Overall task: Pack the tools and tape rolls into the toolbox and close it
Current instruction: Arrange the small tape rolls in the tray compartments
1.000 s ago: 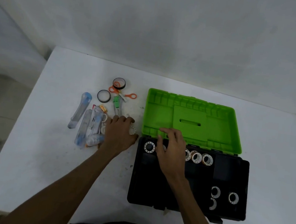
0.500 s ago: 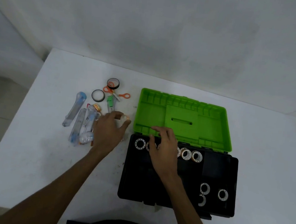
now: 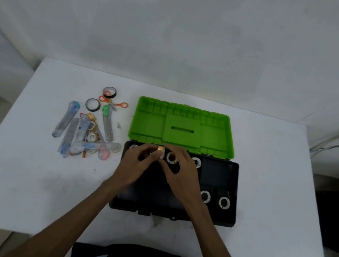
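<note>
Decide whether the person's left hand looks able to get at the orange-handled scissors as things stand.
Probably yes, once freed. The left hand pinches a small tape roll over the toolbox. The scissors lie uncovered on the table to its left, one handle touching a black tape roll.

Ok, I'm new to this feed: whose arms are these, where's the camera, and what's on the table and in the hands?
No machine here: a person's two bare arms, filmed by a camera on their head looking down. On the white table sits an open toolbox with a green lid and several tape rolls already inside. Left of it lie cutters, scissors and more rolls. The left hand pinches a small tape roll over the box's back row; the right hand meets it there, fingers curled.
</note>
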